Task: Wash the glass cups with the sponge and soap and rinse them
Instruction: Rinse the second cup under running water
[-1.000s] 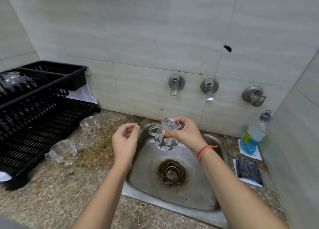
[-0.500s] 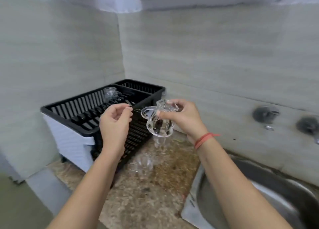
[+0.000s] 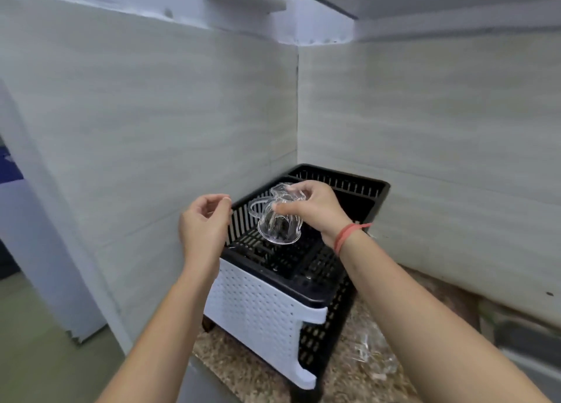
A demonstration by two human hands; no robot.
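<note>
Bright even light, soft shadows, wide-angle edge warp, slight motion blur

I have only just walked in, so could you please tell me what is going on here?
A person is at a dish rack in the corner of a counter. Their right hand grips a glass cup by its base, mouth down, over the rack's top tray. I cannot tell if it touches the tray yet. The left hand hovers beside it, holding nothing. Some blurred clear glassware lies on the counter right of the rack.
</note>
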